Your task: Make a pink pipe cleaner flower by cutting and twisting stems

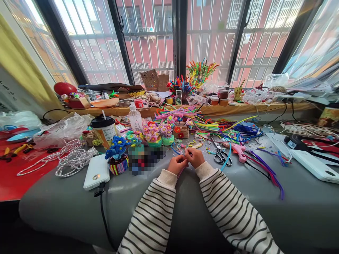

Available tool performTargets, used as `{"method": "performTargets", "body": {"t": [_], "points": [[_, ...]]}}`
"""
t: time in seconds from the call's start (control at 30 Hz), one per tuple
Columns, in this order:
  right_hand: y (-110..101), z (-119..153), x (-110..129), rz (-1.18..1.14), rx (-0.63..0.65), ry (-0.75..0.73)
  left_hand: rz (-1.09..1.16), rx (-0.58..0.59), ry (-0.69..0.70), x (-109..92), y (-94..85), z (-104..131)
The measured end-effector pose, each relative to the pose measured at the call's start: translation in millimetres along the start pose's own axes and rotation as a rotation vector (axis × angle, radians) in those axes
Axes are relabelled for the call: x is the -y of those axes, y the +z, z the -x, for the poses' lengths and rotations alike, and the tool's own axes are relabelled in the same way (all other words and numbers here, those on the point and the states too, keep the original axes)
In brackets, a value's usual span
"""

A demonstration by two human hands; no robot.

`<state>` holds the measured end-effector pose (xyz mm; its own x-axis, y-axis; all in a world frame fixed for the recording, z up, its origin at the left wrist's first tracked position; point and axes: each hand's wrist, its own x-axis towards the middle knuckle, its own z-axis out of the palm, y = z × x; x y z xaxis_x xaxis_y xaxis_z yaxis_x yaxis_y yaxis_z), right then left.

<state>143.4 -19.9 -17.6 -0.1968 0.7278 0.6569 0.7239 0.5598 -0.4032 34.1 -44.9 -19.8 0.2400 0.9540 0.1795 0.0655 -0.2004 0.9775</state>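
My left hand (178, 164) and my right hand (195, 157) meet above the grey table (148, 201), fingertips pinched together. What they pinch is small and mostly hidden; a thin pink strand seems to hang below my left fingers. A blue pipe cleaner (174, 149) lies just behind the left hand. To the right of my right hand are black-handled scissors (219, 155), a light blue pipe cleaner (227, 158) and a pink glue gun (239, 153). Small pots of pink fuzzy flowers (153, 135) stand behind and to the left.
At left are a white power bank (97, 172) with a cable, a striped pot of blue flowers (118, 165), bead strings (72, 163) and a lidded cup (103, 131). Purple pipe cleaners (272, 174) and a white device (314, 165) lie right. Pipe-cleaner bundles (182, 114) lie behind.
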Motion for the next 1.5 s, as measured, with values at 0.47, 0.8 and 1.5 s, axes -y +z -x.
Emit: {"method": "performTargets", "body": {"t": [0.47,0.8,1.5], "points": [[-2.6,2.4,2.1,-0.143,0.062,0.019,0.111,0.104,-0.091,-0.6,-13.6,2.6],[-1.1,0.7,1.7,-0.094,0.02,0.05,0.116,0.076,-0.083,0.1,-11.2,1.7],[-12.2,-3.8,-5.1,-0.831,0.214,0.204,0.326,-0.064,-0.021,9.6,-12.4,-0.3]]}}
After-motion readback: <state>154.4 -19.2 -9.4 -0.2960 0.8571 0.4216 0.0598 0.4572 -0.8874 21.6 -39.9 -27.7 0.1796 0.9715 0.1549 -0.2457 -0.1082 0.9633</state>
